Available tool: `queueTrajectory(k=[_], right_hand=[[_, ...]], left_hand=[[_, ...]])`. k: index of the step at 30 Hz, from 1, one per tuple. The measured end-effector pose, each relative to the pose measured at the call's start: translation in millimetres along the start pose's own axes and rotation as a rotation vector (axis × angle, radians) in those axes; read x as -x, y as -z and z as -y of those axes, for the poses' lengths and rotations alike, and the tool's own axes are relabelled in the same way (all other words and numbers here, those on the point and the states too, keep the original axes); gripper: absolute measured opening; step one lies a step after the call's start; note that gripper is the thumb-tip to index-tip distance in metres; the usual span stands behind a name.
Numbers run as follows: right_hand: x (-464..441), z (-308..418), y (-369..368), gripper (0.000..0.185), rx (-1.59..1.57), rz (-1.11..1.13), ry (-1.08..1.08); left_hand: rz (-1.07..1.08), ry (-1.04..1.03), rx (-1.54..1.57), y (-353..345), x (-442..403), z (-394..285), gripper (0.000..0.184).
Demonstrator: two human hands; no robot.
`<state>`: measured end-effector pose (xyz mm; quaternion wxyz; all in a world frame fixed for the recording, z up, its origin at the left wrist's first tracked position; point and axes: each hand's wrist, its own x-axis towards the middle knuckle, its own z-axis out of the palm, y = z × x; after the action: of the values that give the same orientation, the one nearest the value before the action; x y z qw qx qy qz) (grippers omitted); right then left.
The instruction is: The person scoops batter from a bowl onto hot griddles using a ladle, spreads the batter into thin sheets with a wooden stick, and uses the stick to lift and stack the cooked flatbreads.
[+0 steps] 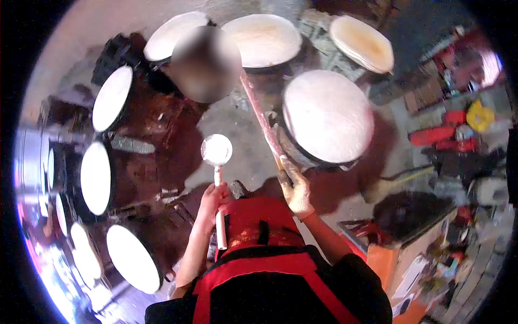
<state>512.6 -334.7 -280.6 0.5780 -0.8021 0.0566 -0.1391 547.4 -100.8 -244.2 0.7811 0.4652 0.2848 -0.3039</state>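
Observation:
My left hand, bare, is closed around the pale handle of a ladle. The ladle's round, white head points away from me over the floor, and its handle end reaches back to my red apron. A light work glove with dark stains covers my right hand. Its thumb and fingers close on the near end of a long reddish stick, which slants away to the upper left. Right beside that hand stands a large round plate with a pale top and dark rim; whether the glove touches it I cannot tell.
Several more pale-topped round plates, such as this one, curve around my left and far side. At the far right lies a browned flat stack. An orange-sided box stands near my right elbow; a blurred patch hides part of the far side.

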Motion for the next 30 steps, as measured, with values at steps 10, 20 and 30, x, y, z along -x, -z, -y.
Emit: queueTrajectory(k=[10, 20, 30], right_hand=[[-23, 37, -149, 0.038, 0.302, 0.661, 0.08], [-53, -239, -130, 0.034, 0.716, 0.426, -0.346], [-103, -419, -64, 0.031, 0.744, 0.396, -0.357]], left_hand=[[-0.108, -0.017, -0.069, 57, -33, -37, 0.038], [-0.233, 0.12, 0.218, 139, -70, -25, 0.021], [-0.386, 0.198, 0.32, 140, -87, -15, 0.026]])
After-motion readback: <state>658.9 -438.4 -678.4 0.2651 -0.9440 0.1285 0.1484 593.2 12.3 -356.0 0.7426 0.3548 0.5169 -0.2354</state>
